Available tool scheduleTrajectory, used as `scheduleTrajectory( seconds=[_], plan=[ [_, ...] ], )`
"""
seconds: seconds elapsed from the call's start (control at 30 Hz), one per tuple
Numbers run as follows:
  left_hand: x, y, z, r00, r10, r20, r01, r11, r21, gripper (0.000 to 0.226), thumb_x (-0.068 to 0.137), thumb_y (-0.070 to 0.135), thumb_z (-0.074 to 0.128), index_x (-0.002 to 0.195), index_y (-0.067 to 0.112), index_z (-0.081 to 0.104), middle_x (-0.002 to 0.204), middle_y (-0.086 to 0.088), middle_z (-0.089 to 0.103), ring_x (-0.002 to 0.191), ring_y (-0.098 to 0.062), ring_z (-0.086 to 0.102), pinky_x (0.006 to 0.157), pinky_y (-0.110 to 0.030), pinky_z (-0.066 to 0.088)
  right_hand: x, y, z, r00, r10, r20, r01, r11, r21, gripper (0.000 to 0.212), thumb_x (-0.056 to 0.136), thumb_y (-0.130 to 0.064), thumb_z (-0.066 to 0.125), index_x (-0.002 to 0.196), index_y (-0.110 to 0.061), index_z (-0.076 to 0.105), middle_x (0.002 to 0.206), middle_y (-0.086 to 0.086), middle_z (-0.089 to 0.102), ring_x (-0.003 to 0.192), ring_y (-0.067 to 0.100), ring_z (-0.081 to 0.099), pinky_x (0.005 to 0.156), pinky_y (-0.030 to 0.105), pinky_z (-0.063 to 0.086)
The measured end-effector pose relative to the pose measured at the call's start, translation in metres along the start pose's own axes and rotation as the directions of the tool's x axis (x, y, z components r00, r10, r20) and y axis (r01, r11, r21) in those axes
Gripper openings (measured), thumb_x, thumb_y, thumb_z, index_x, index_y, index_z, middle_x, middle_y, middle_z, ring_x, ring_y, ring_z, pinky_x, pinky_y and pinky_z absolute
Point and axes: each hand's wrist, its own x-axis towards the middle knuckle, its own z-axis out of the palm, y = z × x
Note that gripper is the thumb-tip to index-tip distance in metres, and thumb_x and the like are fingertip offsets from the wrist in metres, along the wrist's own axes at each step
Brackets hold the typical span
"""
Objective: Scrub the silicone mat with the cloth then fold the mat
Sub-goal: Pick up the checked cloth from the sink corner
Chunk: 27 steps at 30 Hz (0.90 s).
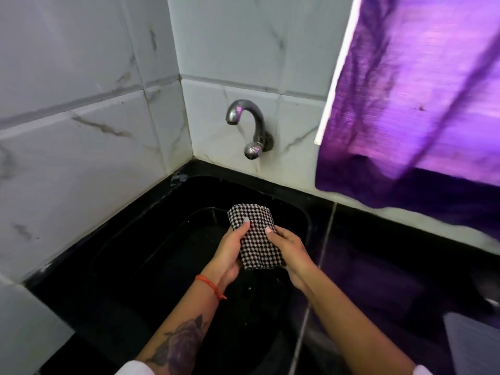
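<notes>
Left hand [227, 255] grips left edge of checked piece [255, 236], thumb on top. Right hand [290, 253] pinches right edge, thumb on face. Piece held over black sink [303, 217], doubled over at 12 o'clock. Cannot tell mat from cloth; likely folding step. Next move: press layers flat, keep edges aligned. Tap [250, 128] at 12 o'clock, purple curtain [422, 104] at 2 o'clock above bench [378, 239].
</notes>
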Motion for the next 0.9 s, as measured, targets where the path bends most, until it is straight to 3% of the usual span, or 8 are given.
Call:
scheduleTrajectory(
  seconds=[0.17, 0.27, 0.37, 0.47, 0.7, 0.83, 0.9],
  plan=[
    [-0.044, -0.028, 0.037, 0.997, 0.044, 0.071, -0.059, 0.971, 0.23, 0.025, 0.094, 0.037, 0.052, 0.105, 0.017, 0.063, 0.102, -0.006, 0.071, 0.094, -0.021, 0.068, 0.077, -0.032, 0.054, -0.058, 0.01, -0.053, 0.999, 0.031, -0.021, -0.028, 0.992, 0.123, 0.017, 0.089, -0.022, 0.061, 0.103, -0.014, 0.067, 0.102, 0.003, 0.072, 0.095, 0.016, 0.067, 0.084, 0.035, 0.053],
    [-0.066, -0.054, 0.06, 0.987, 0.15, 0.06, -0.161, 0.94, 0.3, 0.021, 0.092, 0.029, 0.057, 0.102, 0.012, 0.066, 0.097, -0.003, 0.072, 0.085, -0.012, 0.069, 0.066, -0.02, 0.053, -0.091, 0.016, -0.087, 0.996, 0.003, -0.088, 0.015, 0.979, 0.201, 0.016, 0.087, -0.017, 0.062, 0.102, -0.014, 0.067, 0.099, 0.003, 0.072, 0.086, 0.013, 0.069, 0.07, 0.028, 0.053],
    [-0.087, -0.083, 0.085, 0.98, 0.183, 0.081, -0.199, 0.927, 0.317, 0.024, 0.09, 0.023, 0.06, 0.106, 0.006, 0.066, 0.098, -0.006, 0.072, 0.085, -0.013, 0.07, 0.064, -0.018, 0.053, -0.127, 0.024, -0.119, 0.99, 0.003, -0.141, 0.034, 0.967, 0.254, 0.018, 0.088, -0.015, 0.061, 0.105, -0.013, 0.065, 0.096, 0.003, 0.073, 0.083, 0.013, 0.069, 0.064, 0.026, 0.052],
    [-0.114, -0.114, 0.113, 0.978, 0.104, 0.183, -0.16, 0.933, 0.322, 0.025, 0.092, 0.025, 0.058, 0.103, 0.005, 0.067, 0.097, -0.007, 0.073, 0.09, -0.017, 0.07, 0.072, -0.023, 0.053, -0.167, 0.037, -0.156, 0.987, 0.039, -0.156, 0.028, 0.915, 0.402, 0.02, 0.089, -0.014, 0.058, 0.109, -0.01, 0.062, 0.099, 0.006, 0.072, 0.085, 0.016, 0.069, 0.065, 0.029, 0.055],
    [-0.172, -0.178, 0.168, 0.961, 0.015, 0.277, -0.105, 0.944, 0.313, 0.028, 0.091, 0.029, 0.055, 0.106, 0.008, 0.067, 0.101, -0.004, 0.073, 0.093, -0.014, 0.069, 0.072, -0.021, 0.052, -0.247, 0.063, -0.227, 0.993, 0.047, -0.106, 0.016, 0.854, 0.52, 0.038, 0.078, -0.021, 0.059, 0.114, -0.008, 0.06, 0.113, 0.012, 0.067, 0.102, 0.024, 0.063, 0.095, 0.044, 0.048],
    [-0.198, -0.205, 0.199, 0.935, -0.114, 0.337, 0.002, 0.949, 0.315, 0.029, 0.094, 0.027, 0.051, 0.11, 0.007, 0.065, 0.104, -0.007, 0.072, 0.096, -0.017, 0.068, 0.08, -0.027, 0.055, -0.28, 0.069, -0.261, 0.985, 0.072, -0.155, 0.019, 0.856, 0.517, 0.025, 0.087, -0.02, 0.055, 0.109, -0.009, 0.06, 0.102, 0.009, 0.071, 0.088, 0.019, 0.068, 0.081, 0.038, 0.055],
    [-0.208, -0.214, 0.213, 0.91, -0.19, 0.369, 0.059, 0.939, 0.339, 0.028, 0.094, 0.025, 0.052, 0.11, 0.006, 0.064, 0.102, -0.007, 0.072, 0.089, -0.016, 0.069, 0.075, -0.028, 0.057, -0.291, 0.071, -0.276, 0.974, 0.067, -0.215, 0.051, 0.865, 0.499, 0.016, 0.09, -0.018, 0.055, 0.102, -0.01, 0.061, 0.096, 0.008, 0.071, 0.082, 0.017, 0.068, 0.071, 0.032, 0.056]
  ],
)
